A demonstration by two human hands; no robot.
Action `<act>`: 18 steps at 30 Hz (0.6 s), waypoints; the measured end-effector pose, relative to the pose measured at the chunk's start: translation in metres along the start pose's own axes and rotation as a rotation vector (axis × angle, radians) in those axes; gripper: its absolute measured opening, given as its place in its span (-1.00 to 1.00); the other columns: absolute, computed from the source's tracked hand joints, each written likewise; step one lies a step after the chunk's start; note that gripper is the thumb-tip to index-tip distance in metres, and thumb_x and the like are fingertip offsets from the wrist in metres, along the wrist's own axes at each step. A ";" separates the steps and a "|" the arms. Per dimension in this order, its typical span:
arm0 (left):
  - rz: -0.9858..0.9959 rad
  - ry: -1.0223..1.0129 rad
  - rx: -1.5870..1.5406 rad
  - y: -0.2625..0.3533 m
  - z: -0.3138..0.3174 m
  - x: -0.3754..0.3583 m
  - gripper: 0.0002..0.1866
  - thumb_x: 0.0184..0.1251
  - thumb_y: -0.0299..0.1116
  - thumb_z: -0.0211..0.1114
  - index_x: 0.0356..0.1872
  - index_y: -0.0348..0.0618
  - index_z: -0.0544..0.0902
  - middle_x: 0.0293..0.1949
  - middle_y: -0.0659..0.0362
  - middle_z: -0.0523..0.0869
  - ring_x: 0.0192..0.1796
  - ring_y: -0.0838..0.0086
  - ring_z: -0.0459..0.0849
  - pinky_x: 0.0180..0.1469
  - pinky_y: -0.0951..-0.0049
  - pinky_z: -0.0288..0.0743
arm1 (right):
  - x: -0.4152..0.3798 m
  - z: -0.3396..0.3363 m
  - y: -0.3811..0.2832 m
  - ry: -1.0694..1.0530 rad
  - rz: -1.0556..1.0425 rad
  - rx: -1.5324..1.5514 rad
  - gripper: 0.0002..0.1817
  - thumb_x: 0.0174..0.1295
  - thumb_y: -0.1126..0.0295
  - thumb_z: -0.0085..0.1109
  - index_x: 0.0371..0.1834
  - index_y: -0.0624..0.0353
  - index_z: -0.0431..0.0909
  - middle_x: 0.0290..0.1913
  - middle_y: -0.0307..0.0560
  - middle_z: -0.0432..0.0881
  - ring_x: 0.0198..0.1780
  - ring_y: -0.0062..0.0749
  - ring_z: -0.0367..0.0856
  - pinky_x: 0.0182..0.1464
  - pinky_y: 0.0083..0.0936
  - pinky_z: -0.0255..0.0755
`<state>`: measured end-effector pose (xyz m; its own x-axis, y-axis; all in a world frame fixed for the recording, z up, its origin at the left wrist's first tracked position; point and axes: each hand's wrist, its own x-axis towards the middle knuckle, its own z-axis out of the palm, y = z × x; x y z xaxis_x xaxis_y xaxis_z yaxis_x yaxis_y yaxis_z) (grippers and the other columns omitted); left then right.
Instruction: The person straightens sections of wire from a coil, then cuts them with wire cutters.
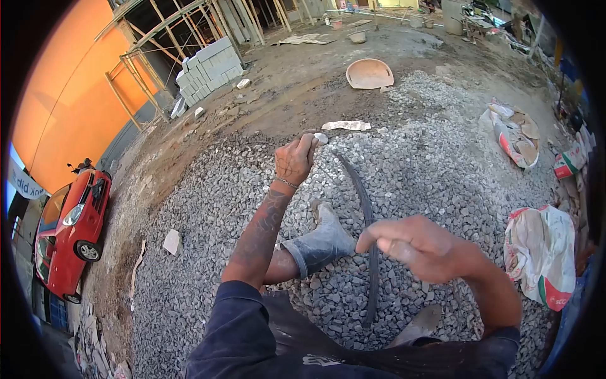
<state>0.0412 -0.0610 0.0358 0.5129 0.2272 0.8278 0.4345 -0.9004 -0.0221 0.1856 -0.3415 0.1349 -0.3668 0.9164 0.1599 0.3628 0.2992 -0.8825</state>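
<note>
My left hand (294, 159) is closed in a fist above the gravel, with a bracelet at its wrist. What it grips, if anything, is hidden; a small whitish piece (320, 138) shows right beside its fingers. Lower and to the right, my right hand (424, 249) is slightly blurred, its fingers curled in and thumb pressed near them; nothing I can name shows in it. Between the hands a long dark bundle of thin strands, like tie wire (365, 205), lies curved on the gravel. My right hand hovers beside it, partly overlapping it in view.
Grey gravel (208, 271) surrounds my boots (328, 237). A pale tub (370, 74) lies tipped ahead, past a flat whitish strip (347, 126). Torn sacks (541, 252) lie right. Stacked blocks (209, 71) stand by bamboo scaffolding; a red car (71, 234) is parked left.
</note>
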 end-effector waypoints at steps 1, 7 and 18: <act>-0.055 0.017 0.016 -0.001 0.000 -0.002 -0.90 0.27 -0.32 0.15 -0.27 -0.07 0.57 -0.46 0.13 0.66 -0.52 0.24 0.61 -0.54 0.36 0.42 | -0.003 -0.017 -0.007 0.187 0.067 -0.007 -0.72 0.31 0.35 -0.20 -0.17 0.30 0.48 -0.45 0.03 0.50 -0.33 -0.19 0.50 -0.22 -0.33 0.33; -0.100 0.036 0.118 -0.030 -0.006 0.004 -0.85 0.30 -0.22 0.11 -0.36 -0.04 0.49 -0.60 0.08 0.56 -0.58 0.16 0.56 -0.57 0.25 0.37 | -0.017 -0.044 0.136 0.623 0.322 -0.524 -0.73 0.29 0.32 -0.14 -0.19 0.29 0.47 -0.32 0.06 0.55 -0.24 -0.14 0.52 -0.13 -0.29 0.36; -0.078 0.158 0.143 -0.058 -0.022 0.014 -0.89 0.29 -0.29 0.12 -0.32 -0.07 0.51 -0.58 0.06 0.59 -0.56 0.14 0.57 -0.58 0.25 0.36 | -0.023 -0.064 0.072 0.622 0.231 0.362 -0.67 0.36 0.20 -0.15 -0.29 0.26 0.47 -0.57 -0.31 0.32 -0.57 -0.66 0.24 -0.50 -0.66 0.17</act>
<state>0.0071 -0.0141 0.0605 0.3564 0.2230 0.9073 0.5743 -0.8183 -0.0245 0.2749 -0.3242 0.0960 0.2745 0.9584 0.0789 0.0281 0.0740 -0.9969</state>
